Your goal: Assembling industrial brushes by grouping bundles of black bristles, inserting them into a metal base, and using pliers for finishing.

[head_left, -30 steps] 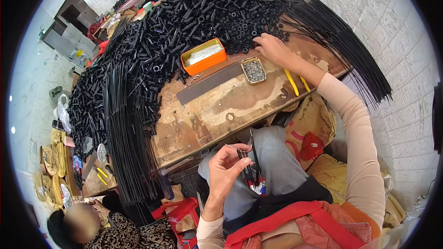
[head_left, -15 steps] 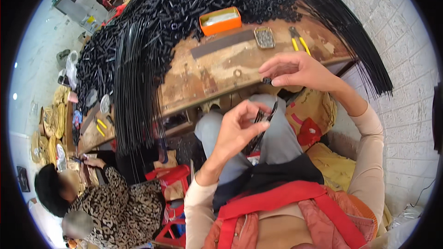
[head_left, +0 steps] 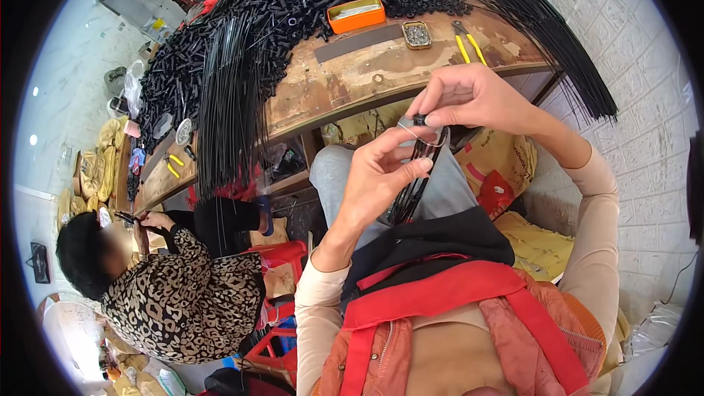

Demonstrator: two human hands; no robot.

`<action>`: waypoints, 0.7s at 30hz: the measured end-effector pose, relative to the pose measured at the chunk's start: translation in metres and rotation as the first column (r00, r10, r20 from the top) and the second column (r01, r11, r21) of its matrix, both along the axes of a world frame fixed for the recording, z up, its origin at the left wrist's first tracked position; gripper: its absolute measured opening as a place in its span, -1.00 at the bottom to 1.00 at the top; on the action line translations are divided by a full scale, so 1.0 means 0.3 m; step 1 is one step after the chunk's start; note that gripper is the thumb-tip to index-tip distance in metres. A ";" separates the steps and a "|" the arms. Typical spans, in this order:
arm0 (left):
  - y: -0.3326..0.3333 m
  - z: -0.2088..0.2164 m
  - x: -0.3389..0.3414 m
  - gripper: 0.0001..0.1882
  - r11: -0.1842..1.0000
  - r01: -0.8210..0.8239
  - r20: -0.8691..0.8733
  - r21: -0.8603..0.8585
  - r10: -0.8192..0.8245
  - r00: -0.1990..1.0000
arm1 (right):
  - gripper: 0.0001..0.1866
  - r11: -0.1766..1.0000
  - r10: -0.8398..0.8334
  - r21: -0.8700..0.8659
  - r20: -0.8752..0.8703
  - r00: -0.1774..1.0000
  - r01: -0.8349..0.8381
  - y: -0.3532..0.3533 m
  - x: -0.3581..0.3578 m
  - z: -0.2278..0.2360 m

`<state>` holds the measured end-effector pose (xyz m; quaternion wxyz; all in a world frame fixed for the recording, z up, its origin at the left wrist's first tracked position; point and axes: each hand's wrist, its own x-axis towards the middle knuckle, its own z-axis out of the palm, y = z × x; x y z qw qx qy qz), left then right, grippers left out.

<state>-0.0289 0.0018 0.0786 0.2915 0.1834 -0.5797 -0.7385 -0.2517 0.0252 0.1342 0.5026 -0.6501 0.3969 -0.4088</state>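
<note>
My left hand (head_left: 378,176) grips a small bundle of thin black rods (head_left: 411,194) over my lap, thumb on one side and fingers on the other. At the top of the bundle, my right hand (head_left: 473,99) pinches a small black cylindrical piece (head_left: 419,119) between thumb and fingertips. A thin, light-coloured wire curves between both hands near the rod ends; where its ends go is hidden by my fingers. The black piece sits right over the rods, but I cannot tell whether they are joined.
Ahead lies a worn wooden table (head_left: 308,95) with a heap of black parts (head_left: 308,4). On it are an orange box (head_left: 356,18), a tin of small metal bits (head_left: 416,35) and yellow-handled pliers (head_left: 468,44). Long black rods (head_left: 231,95) overhang the edge. A co-worker (head_left: 183,293) sits at left.
My right hand has moved left and down with the small black piece, to the top of the rods in my left hand. The co-worker's head and arms have shifted slightly.
</note>
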 end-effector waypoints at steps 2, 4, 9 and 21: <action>0.008 -0.016 0.011 -0.63 0.998 -0.059 -0.060 -0.007 0.058 0.996 | -0.90 1.000 -0.007 0.005 -0.013 1.000 0.007 0.022 0.029 0.019; 0.021 -0.014 0.025 -0.62 0.997 -0.069 -0.026 -0.019 0.069 0.997 | -0.89 1.000 -0.013 0.012 -0.025 1.000 0.013 0.034 0.051 0.019; 0.030 -0.007 0.044 -0.62 0.994 -0.100 -0.041 -0.043 0.099 0.994 | -0.83 0.998 -0.042 -0.051 0.020 0.999 0.043 0.032 0.066 -0.016; 0.049 -0.020 0.035 -0.74 0.980 -0.194 -0.063 -0.053 0.191 0.980 | -0.84 0.984 -0.067 -0.170 -0.052 0.996 0.058 0.055 0.077 -0.018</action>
